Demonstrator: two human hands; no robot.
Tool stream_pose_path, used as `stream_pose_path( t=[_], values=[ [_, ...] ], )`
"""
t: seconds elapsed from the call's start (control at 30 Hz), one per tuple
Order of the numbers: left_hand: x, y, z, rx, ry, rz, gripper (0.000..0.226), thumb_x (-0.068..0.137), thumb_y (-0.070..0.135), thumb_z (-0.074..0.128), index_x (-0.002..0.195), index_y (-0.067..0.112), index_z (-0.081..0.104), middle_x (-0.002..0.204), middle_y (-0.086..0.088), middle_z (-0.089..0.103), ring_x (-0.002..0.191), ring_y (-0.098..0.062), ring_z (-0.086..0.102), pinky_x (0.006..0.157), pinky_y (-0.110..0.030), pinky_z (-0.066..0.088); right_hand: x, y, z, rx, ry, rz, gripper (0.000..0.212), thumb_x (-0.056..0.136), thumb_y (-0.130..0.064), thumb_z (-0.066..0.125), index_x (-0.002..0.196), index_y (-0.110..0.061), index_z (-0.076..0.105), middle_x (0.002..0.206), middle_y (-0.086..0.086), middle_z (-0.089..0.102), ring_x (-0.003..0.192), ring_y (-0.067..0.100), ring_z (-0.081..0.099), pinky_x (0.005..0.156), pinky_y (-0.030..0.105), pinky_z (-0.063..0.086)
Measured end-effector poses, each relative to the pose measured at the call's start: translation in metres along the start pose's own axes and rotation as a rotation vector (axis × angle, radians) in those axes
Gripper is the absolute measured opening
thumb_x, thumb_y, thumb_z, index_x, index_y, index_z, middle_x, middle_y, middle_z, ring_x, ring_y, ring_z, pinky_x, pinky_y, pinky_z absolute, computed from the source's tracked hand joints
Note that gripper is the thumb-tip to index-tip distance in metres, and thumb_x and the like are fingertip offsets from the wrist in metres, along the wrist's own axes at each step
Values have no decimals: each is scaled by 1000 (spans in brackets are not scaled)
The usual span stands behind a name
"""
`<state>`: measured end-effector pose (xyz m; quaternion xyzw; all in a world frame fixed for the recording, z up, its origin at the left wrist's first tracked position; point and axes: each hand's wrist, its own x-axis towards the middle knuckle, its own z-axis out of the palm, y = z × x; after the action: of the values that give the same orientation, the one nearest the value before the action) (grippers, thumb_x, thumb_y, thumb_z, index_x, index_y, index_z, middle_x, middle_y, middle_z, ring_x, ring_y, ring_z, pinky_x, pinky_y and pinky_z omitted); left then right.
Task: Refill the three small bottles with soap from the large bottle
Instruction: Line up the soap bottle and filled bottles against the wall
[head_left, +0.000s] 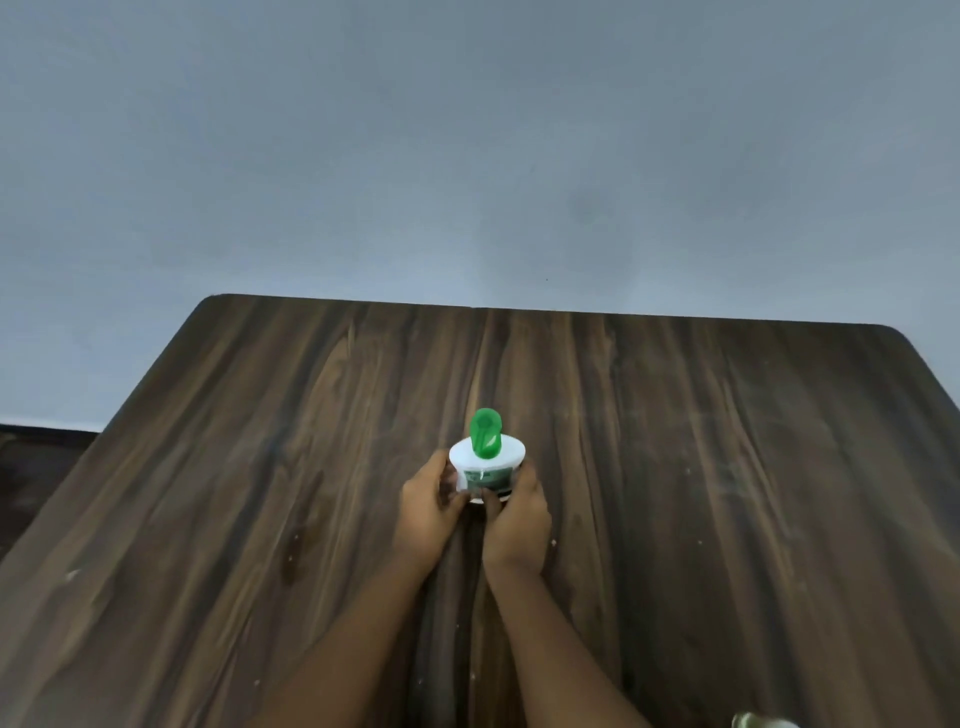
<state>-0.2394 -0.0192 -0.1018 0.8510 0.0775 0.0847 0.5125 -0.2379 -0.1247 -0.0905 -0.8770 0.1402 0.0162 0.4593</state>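
Note:
A white bottle (485, 467) with a green pump head (486, 434) stands upright on the dark wooden table (675, 441), near its middle. My left hand (427, 512) grips the bottle's left side. My right hand (517, 522) grips its right side, fingers curled round the lower body. Together the hands hide the bottle's base. No other small bottle shows fully.
At the bottom right edge, part of a pale, shiny object (761, 721) pokes into view; what it is cannot be told. A grey wall (467, 156) rises behind the table's far edge. Dark floor (36, 467) shows at the left.

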Motion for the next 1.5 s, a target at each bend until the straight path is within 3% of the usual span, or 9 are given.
stream_pose_path(
  t=[0.1, 0.2, 0.43, 0.67, 0.83, 1.07, 1.2, 1.4, 1.5],
  values=[
    [40, -1, 6, 8, 1, 9, 25, 75, 6, 61, 97, 16, 57, 84, 5, 68, 81, -5, 66, 73, -27, 55, 42, -8, 6, -46, -21, -34, 44, 84, -19, 68, 124, -6, 52, 114, 14, 62, 100, 33, 60, 81, 36, 44],
    [92, -4, 13, 37, 17, 51, 33, 77, -5, 63, 96, 21, 54, 81, 11, 65, 79, 3, 64, 70, -17, 52, 94, -18, 14, -43, -16, -103, 43, 82, -17, 69, 122, -7, 53, 111, 14, 63, 98, 32, 61, 80, 37, 46],
    [210, -13, 27, 56, -14, 95, 33, 80, -6, 63, 108, 10, 57, 91, 0, 66, 84, -10, 65, 76, -27, 56, 205, -35, 33, -85, 48, -265, 40, 85, -11, 66, 123, -10, 54, 107, 9, 66, 94, 25, 62, 79, 36, 52],
    [287, -19, 43, 78, -19, 134, 30, 82, -2, 67, 109, 8, 57, 100, -1, 67, 91, -8, 64, 77, -9, 50, 282, -43, 52, -96, 130, -378, 36, 85, -11, 65, 120, -6, 56, 102, 12, 66, 89, 28, 63, 75, 40, 53],
    [312, -24, 51, 28, 19, 107, 27, 82, 3, 69, 108, 7, 61, 102, -2, 69, 93, -9, 65, 83, -18, 51, 311, -48, 61, -99, 169, -410, 31, 85, -12, 67, 113, -3, 58, 100, 14, 69, 89, 30, 65, 76, 40, 53],
    [315, -28, 46, 50, 35, 12, 16, 81, 10, 73, 95, 4, 67, 87, -3, 70, 77, -7, 63, 75, -11, 50, 316, -43, 61, -115, 123, -402, 26, 87, -23, 68, 97, -2, 59, 89, 14, 70, 80, 30, 65, 70, 42, 54],
    [313, -23, 42, 49, 3, -54, 35, 80, 12, 74, 113, 8, 64, 91, -4, 71, 80, -11, 65, 82, -24, 52, 317, -44, 55, -121, 17, -328, 30, 86, -20, 68, 109, -2, 60, 103, 15, 69, 94, 29, 65, 82, 43, 53],
    [270, -17, 32, 112, 13, -147, 47, 82, 9, 72, 127, 8, 56, 99, -8, 68, 82, -9, 62, 81, -18, 47, 292, -31, 27, -111, -142, -131, 56, 86, -9, 67, 137, -3, 44, 131, 17, 56, 121, 28, 53, 103, 36, 43],
    [218, -15, 30, 82, -36, -161, 46, 80, 9, 74, 123, 8, 60, 99, -11, 68, 83, -10, 63, 80, -16, 48, 255, -23, 4, -351, -269, -189, 52, 91, -15, 62, 138, -7, 42, 128, 17, 56, 118, 31, 53, 100, 40, 44]
  ],
)
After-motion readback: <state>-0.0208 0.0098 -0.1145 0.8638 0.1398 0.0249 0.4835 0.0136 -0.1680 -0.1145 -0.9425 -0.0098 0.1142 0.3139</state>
